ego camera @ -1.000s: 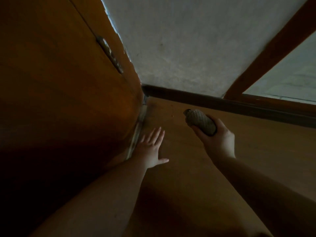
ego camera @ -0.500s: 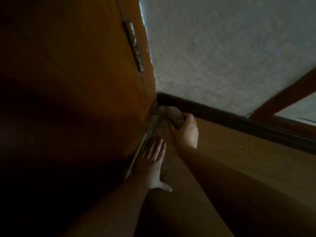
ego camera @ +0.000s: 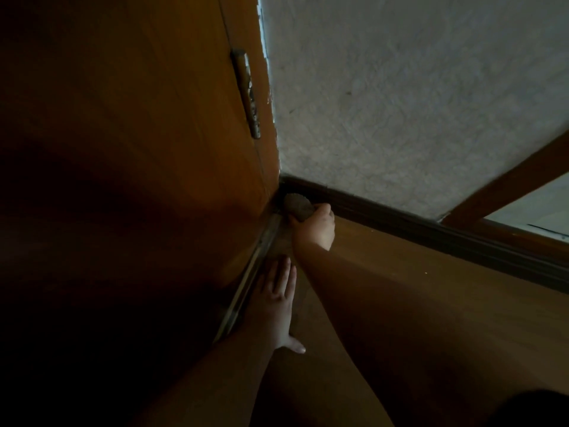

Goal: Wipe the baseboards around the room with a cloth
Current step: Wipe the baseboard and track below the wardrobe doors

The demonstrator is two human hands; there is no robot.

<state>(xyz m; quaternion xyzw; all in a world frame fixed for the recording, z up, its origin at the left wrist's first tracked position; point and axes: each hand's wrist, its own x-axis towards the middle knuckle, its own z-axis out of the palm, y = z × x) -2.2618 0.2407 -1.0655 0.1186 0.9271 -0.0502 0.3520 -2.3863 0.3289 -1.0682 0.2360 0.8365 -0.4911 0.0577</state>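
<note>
A dark baseboard (ego camera: 431,232) runs along the foot of the white textured wall, from the corner by the door down to the right. My right hand (ego camera: 315,228) grips a bunched greyish cloth (ego camera: 298,205) and presses it into the corner where the baseboard meets the door. My left hand (ego camera: 277,298) lies flat on the wooden floor beside the door's lower edge, fingers spread and holding nothing.
A brown wooden door (ego camera: 138,180) with a metal hinge (ego camera: 249,94) fills the left side. The white wall (ego camera: 400,103) rises behind the baseboard. A brown door frame (ego camera: 508,177) stands at the right, with a pale floor beyond it.
My right hand has carried the cloth left and forward from mid-floor into the corner against the baseboard. My left hand has stayed flat on the floor by the door.
</note>
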